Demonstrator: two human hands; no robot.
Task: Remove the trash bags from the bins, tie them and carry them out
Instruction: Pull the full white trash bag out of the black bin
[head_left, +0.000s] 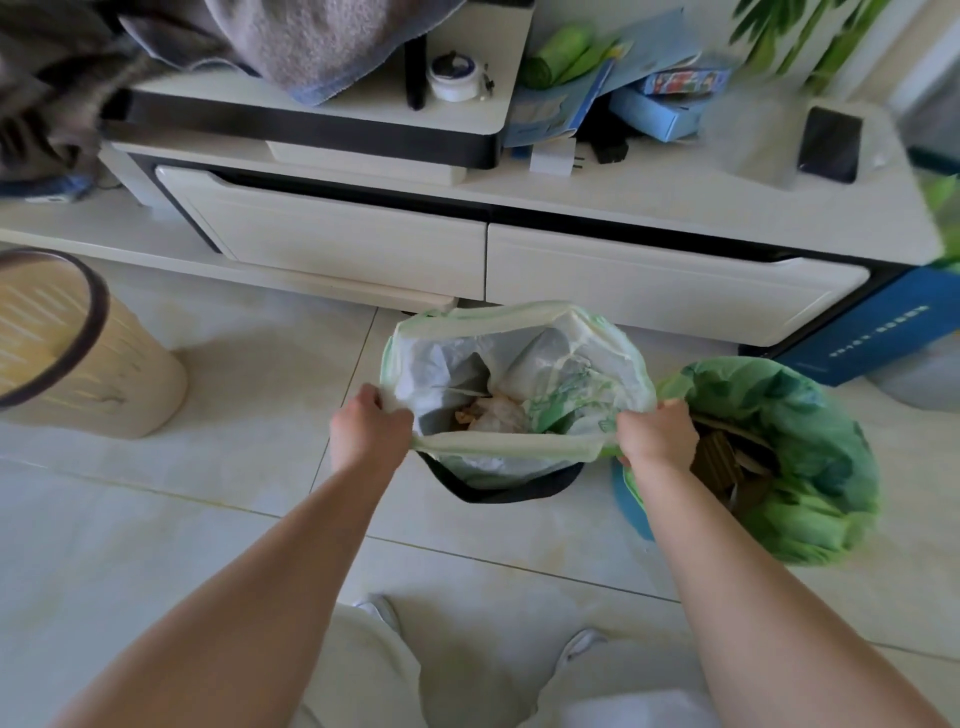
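Mid-frame, a pale green trash bag (519, 332) holding crumpled rubbish sits in a black bin (498, 488); left hand (366, 428) and right hand (657, 434) fingers pinch its rim.

I see the bag (571, 374) in the middle bin (498, 491) on the floor (234, 493), cabinet (337, 249) right behind. Second bin (636, 514) just right of it; third bin (104, 374) well left.

The pale tiled floor (234, 519) carries three bins: a beige bin (104, 384) at the left, a dark bin (498, 491) in the middle, and a blue bin (631, 504) just beside it. A low white cabinet (363, 249) stands behind them.
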